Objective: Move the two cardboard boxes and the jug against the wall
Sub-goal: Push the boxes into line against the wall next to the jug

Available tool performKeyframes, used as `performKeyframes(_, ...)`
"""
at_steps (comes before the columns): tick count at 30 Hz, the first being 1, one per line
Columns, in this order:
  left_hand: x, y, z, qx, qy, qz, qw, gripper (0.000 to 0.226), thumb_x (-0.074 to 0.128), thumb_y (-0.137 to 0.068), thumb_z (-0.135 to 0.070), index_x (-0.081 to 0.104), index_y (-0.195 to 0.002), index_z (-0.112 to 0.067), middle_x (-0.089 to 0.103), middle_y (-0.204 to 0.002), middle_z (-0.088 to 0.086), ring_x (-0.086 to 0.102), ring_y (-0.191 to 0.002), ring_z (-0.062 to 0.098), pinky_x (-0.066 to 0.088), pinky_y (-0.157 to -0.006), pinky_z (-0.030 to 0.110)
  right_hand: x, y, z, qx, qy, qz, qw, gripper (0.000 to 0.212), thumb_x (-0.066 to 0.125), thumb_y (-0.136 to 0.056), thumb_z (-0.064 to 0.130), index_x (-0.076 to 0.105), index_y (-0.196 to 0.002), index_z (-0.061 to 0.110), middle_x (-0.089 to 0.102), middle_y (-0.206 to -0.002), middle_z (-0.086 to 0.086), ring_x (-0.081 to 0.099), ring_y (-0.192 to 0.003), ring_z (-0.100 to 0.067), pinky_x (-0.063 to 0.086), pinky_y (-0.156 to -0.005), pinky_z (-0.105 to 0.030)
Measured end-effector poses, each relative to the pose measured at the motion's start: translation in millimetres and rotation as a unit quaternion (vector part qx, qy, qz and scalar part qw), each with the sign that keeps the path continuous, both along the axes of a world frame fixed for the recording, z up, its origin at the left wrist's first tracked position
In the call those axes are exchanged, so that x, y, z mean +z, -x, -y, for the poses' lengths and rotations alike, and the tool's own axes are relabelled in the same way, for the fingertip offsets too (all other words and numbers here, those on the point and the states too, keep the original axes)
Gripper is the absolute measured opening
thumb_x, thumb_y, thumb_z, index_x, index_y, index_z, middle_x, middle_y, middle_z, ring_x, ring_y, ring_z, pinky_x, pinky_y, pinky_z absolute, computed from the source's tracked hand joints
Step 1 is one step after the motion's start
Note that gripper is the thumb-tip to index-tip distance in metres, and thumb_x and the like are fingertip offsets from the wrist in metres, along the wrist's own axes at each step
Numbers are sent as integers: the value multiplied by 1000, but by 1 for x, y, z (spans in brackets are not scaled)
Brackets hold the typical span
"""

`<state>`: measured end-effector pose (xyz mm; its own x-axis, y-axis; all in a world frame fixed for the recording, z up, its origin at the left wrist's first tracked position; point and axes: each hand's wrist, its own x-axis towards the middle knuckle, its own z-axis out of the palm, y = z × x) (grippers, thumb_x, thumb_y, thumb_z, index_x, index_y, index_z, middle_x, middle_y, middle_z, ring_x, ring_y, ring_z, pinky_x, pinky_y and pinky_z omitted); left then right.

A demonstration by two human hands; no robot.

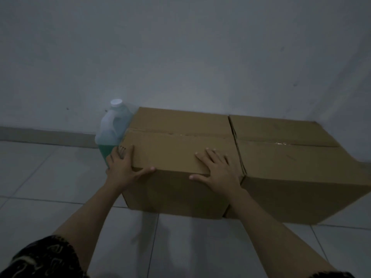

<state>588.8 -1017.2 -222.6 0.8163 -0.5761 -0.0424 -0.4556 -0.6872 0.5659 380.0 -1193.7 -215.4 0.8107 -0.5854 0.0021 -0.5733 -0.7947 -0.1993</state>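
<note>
Your left hand is spread wide over the near left corner of the left cardboard box: the thumb lies along the near top edge, the fingers wrap round onto the box's left side, and their tips sit close against the jug, though you cannot tell whether they touch it. Your right hand lies flat on the same box's top near its right end, fingers splayed and pointing toward the wall, thumb stretched left along the near edge; it presses on the cardboard and grips nothing. The right cardboard box stands directly beside the left one, their sides touching along a dark seam, and both have their taped flaps closed. Their far sides stand at the pale wall, with no gap visible from this angle. The jug stands upright just left of the left box, next to the wall, white cap on, with green liquid filling its lower part. Everything rests on a floor of large light tiles with thin grout lines, and a low skirting strip runs along the wall's foot at left. The room is dim. Both of your forearms reach forward and slightly inward, bare up to a dark patterned sleeve at the lower left.
</note>
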Motion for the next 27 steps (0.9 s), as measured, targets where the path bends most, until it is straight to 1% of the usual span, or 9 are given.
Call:
performKeyframes(3,-5,0,3,12,11,27,1000,102,72,-63,-61,24,-145,-26,10,-153,20,6,-141,38,23,-107,62,-7,0,4,2,30,14,999,122,-14,-42,94,23,-146,43,18,-160,4,13,-147,-16,9,-117,-42)
performKeyframes(6,-6,2,4,12,17,35,999,108,64,-55,-73,26,-144,-26,13,-151,21,9,-140,39,24,-106,61,-8,-2,8,13,43,10,999,119,-13,-45,93,22,-146,43,18,-159,4,13,-147,-16,9,-117,-42)
performKeyframes(10,-7,7,3,9,20,33,999,121,47,-41,-88,27,-142,-24,18,-150,20,11,-140,38,21,-108,60,-1,3,14,14,7,-32,999,84,31,-74,82,17,-147,44,8,-161,7,4,-148,-14,4,-118,-47)
performKeyframes(12,-5,14,3,11,20,31,999,115,57,-48,-83,27,-142,-24,17,-151,21,11,-140,38,21,-109,59,-2,5,13,7,11,-33,999,79,37,-77,77,17,-147,46,8,-161,9,2,-148,-13,2,-117,-48)
performKeyframes(14,-2,18,4,16,19,31,999,109,61,-52,-74,29,-142,-23,14,-151,22,10,-140,40,22,-108,59,-1,9,11,13,14,-15,1000,81,28,-75,82,22,-146,44,13,-160,9,7,-148,-13,-2,-117,-47)
performKeyframes(17,-1,14,5,16,18,30,999,106,66,-57,-70,28,-144,-23,12,-152,21,8,-140,39,21,-108,60,3,31,28,-37,42,79,995,104,0,-66,89,43,-139,31,35,-153,3,25,-144,-16,-6,-117,-47)
performKeyframes(19,-2,10,7,15,13,32,999,100,71,-65,-61,26,-145,-23,10,-153,20,5,-141,38,20,-109,60,6,56,52,-153,62,122,979,89,13,-79,81,44,-140,25,36,-153,-2,25,-144,-20,-1,-118,-52)
performKeyframes(21,-3,10,8,17,11,36,999,100,71,-65,-61,25,-146,-24,9,-154,18,5,-141,37,20,-109,60,-1,76,66,-246,41,90,964,72,24,-88,70,43,-140,24,33,-154,-2,21,-145,-21,5,-117,-53)
performKeyframes(27,-1,16,6,7,-4,50,999,121,36,-39,-88,28,-144,-27,10,-155,19,5,-142,38,15,-112,60,-17,64,65,-281,51,84,955,70,16,-90,68,50,-132,23,41,-147,-3,28,-140,-26,21,-113,-49)
